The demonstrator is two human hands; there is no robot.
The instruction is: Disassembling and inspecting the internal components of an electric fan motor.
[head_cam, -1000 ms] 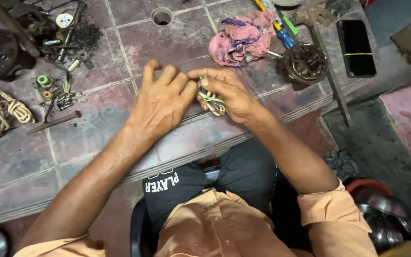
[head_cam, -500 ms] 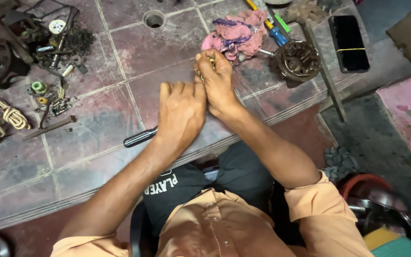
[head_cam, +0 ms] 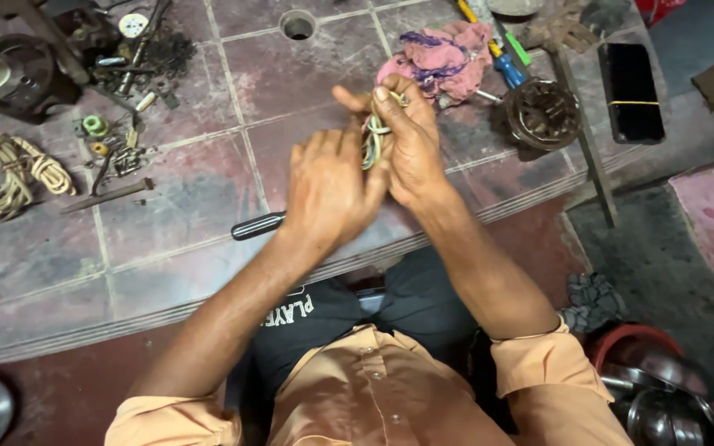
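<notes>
From the far left of the tiled floor (head_cam: 183,215) in front of you, a coil of pale rope (head_cam: 6,173) lies beside a dark round metal housing (head_cam: 10,74), with a scatter of small screws and fittings (head_cam: 113,149) and a long bolt (head_cam: 109,196) just to their right; a black tool handle (head_cam: 258,225) pokes out from under your left forearm, its far end hidden. At the centre your left hand (head_cam: 328,186) is raised over the tiles, its back toward the camera and fingers curled loosely inward, its fingertips pressed against a small bundle of coloured wires (head_cam: 371,140); whether it truly grips the wires cannot be told, since the palm side is hidden. Your right hand (head_cam: 406,140) meets it from the other side, thumb and fingers clenched around the same bundle, which sits pinched between the two hands, held up off the floor just in front of a crumpled pink rag (head_cam: 444,58). A round drain hole (head_cam: 297,25) shows in the tiles above your hands. Right of the rag lie a blue-handled screwdriver (head_cam: 507,70) and a dark round motor part (head_cam: 545,111), close together, with a long metal rod (head_cam: 584,136) running down past them. Farther right a black phone (head_cam: 631,81) lies flat near the floor's edge, and at the lower right, beside your orange sleeve (head_cam: 539,372), a red-rimmed bowl with steel vessels (head_cam: 663,396) sits
</notes>
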